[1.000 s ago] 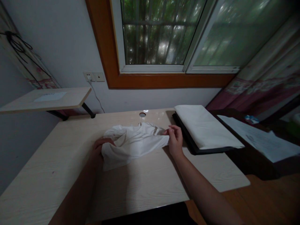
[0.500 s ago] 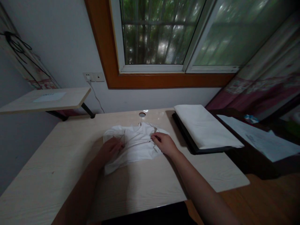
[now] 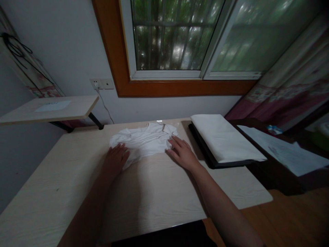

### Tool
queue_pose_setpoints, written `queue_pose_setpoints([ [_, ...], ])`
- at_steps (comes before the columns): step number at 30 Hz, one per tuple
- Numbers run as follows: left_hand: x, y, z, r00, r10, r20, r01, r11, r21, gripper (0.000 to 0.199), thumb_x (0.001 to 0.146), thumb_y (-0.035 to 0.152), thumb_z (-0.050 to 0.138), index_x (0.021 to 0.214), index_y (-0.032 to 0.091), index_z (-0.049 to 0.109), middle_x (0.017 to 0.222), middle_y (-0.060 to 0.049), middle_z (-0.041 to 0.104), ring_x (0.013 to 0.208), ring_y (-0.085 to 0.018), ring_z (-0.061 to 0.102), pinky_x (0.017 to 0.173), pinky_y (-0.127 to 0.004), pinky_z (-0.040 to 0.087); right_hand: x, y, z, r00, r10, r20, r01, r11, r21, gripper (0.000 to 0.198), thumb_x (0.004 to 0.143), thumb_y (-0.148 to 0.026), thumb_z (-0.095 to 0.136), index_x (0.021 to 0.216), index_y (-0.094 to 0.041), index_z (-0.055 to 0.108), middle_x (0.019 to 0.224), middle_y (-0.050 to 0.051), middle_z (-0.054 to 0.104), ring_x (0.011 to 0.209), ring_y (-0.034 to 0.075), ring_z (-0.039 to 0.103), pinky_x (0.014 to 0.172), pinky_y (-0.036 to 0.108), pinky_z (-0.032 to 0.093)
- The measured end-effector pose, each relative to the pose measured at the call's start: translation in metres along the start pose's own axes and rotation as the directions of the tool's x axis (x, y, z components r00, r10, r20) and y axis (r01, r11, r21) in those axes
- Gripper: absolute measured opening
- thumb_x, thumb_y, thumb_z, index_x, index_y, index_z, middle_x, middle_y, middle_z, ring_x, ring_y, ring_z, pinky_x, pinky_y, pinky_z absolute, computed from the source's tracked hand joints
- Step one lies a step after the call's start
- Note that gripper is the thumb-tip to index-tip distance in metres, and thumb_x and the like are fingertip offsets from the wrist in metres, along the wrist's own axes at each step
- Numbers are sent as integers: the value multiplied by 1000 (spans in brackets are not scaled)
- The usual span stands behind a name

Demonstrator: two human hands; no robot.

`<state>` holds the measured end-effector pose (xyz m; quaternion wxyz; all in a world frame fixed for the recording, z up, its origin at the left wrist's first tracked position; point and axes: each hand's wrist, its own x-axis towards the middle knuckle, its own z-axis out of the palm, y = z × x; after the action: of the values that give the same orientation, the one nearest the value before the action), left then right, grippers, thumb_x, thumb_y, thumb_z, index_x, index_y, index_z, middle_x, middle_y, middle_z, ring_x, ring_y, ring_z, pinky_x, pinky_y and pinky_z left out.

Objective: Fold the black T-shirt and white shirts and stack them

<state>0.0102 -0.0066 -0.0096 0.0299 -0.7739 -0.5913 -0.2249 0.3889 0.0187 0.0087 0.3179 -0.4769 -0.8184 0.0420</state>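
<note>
A crumpled white garment (image 3: 146, 140), perhaps a small shirt, lies spread on the pale wooden desk (image 3: 164, 192) near its back edge. My left hand (image 3: 117, 157) rests palm down at the garment's lower left corner, its fingers stretched out. At the right side of the cloth, my right hand (image 3: 181, 151) lies with fingers extended and spread, the fingertips touching the fabric. Neither hand grips anything. Wrinkles run across the middle of the cloth.
To the right, a white covered flat stack (image 3: 223, 140) sits on a black base. A raised shelf (image 3: 77, 106) stands at the desk's left, with a paper on it. Beyond the right side, a dark surface holds a large sheet (image 3: 280, 147). A cord (image 3: 105, 106) hangs from the wall socket.
The garment has shifted away from me toward the desk's back edge, covering the round hole there. Both hands have gone from pinched fingers to flat, outstretched ones.
</note>
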Motion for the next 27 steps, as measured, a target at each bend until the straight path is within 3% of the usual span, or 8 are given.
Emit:
queue_pose_setpoints([
  [3, 2, 2, -5, 995, 43, -85, -41, 999, 28, 33, 101, 39, 47, 114, 20, 70, 136, -14, 65, 133, -32, 55, 116, -59, 34, -2, -4, 4, 996, -80, 44, 80, 997, 1, 50, 92, -39, 67, 140, -28, 57, 150, 11, 53, 141, 31, 46, 117, 58, 34],
  [6, 5, 14, -11, 977, 156, -145, -154, 988, 28, 25, 97, 38, 55, 108, 21, 70, 117, -12, 71, 115, -29, 63, 112, -54, 40, -1, -12, 8, 988, -135, 74, 137, 990, -17, 42, 91, -29, 67, 133, -28, 62, 140, 10, 60, 133, 30, 51, 113, 54, 40],
  [8, 5, 26, -13, 966, 231, -118, -230, 973, 18, 21, 95, 38, 60, 105, 22, 71, 108, -10, 72, 106, -27, 64, 105, -50, 46, 0, -17, 10, 988, -136, 77, 141, 988, -56, 38, 92, -26, 66, 129, -30, 65, 136, 9, 62, 129, 31, 52, 109, 53, 42],
  [11, 4, 40, -12, 961, 275, -25, -275, 962, 6, 28, 91, 40, 66, 114, 24, 69, 111, -11, 70, 106, -29, 62, 97, -47, 50, 1, -21, 15, 992, -99, 73, 109, 983, -145, 33, 93, -27, 66, 126, -32, 67, 138, 9, 60, 126, 33, 50, 102, 53, 45],
  [16, 1, 39, -4, 975, 217, 36, -218, 976, 1, 36, 92, 31, 63, 127, 24, 63, 116, -11, 69, 107, -29, 62, 97, -47, 50, 1, -17, 21, 1000, -11, 21, 16, 962, -273, 25, 96, -29, 65, 120, -32, 70, 119, 11, 68, 108, 33, 52, 86, 47, 46],
  [21, 0, 27, -4, 990, 132, 51, -134, 990, 36, 44, 85, 17, 62, 128, 25, 63, 118, -10, 69, 108, -30, 63, 95, -47, 51, 3, -16, 19, 1000, 9, 2, -8, 956, -292, 18, 97, -24, 60, 110, -27, 72, 107, 12, 68, 103, 33, 51, 83, 46, 44],
  [24, 1, 24, -8, 998, 68, 14, -68, 998, 2, 42, 83, 14, 61, 124, 20, 64, 116, -12, 70, 108, -32, 64, 96, -48, 52, 4, -16, 16, 998, 18, -64, -30, 982, -187, 22, 100, -23, 51, 114, -24, 67, 115, 13, 67, 108, 32, 52, 88, 48, 44],
  [27, 2, 24, -13, 994, -17, -106, 4, 992, -124, 36, 84, 16, 58, 119, 20, 66, 115, -11, 71, 109, -30, 66, 98, -46, 52, 4, -15, 14, 979, 20, -201, -15, 1000, 25, 23, 103, -24, 42, 116, -23, 62, 118, 13, 65, 114, 30, 55, 98, 50, 45],
])
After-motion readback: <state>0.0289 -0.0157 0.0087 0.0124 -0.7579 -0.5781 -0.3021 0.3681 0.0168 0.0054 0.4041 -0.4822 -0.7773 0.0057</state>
